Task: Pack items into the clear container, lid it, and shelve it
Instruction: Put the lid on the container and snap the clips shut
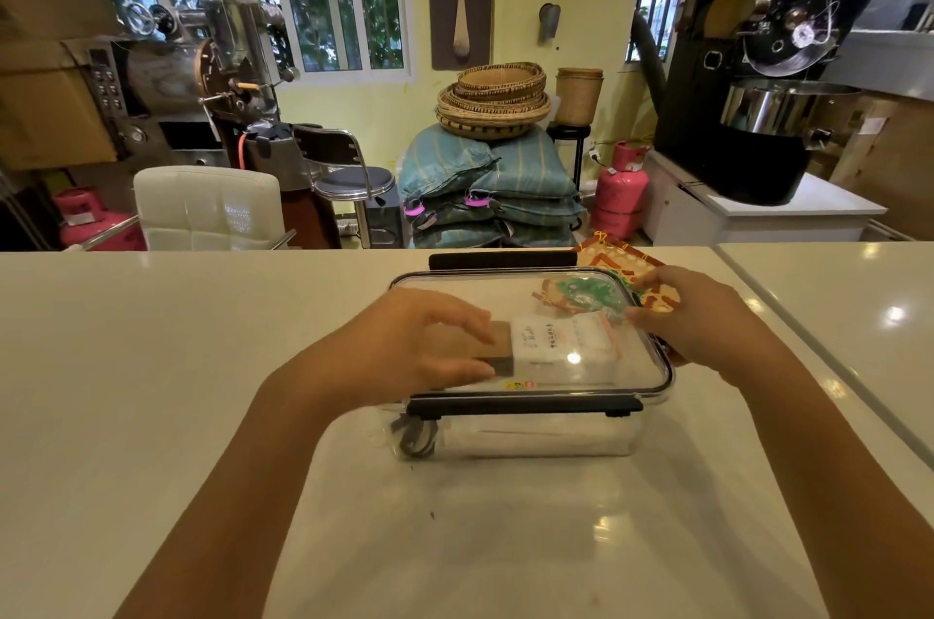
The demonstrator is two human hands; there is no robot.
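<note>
the clear container (530, 436) sits on the white counter (202, 365) just in front of me, packed with a white packet (561, 345) and a patterned pouch (581, 297), its lid (596, 378) laid on top. my left hand (429, 345) rests spread on the lid, its grip open, to press it level. my right hand (707, 315) curls over the right rim, its grip apparently closing on the side latch, hidden beneath. the near latch (523, 404) looks down.

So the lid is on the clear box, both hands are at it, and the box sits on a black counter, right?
Not black: the head view shows a white counter. The rest holds: the lid is on the clear box, with the left hand and right hand at it.
</note>
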